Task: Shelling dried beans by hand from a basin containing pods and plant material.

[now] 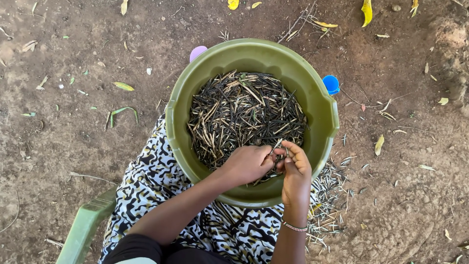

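Note:
A round olive-green plastic basin (178,105) rests on my lap and holds a heap of thin dry pods (239,110), dark and tan. My left hand (246,164) and my right hand (295,168) meet over the basin's near side. Both pinch the same slim pod (277,145) between their fingertips, just above the heap. A beaded bracelet (294,226) circles my right wrist.
My lap is covered by black-and-white patterned cloth (151,181). A green chair arm (83,230) shows at lower left. Several emptied pod husks (330,193) lie on the dirt to the right. A blue cap (331,84) and a lilac cap (197,52) lie beside the basin.

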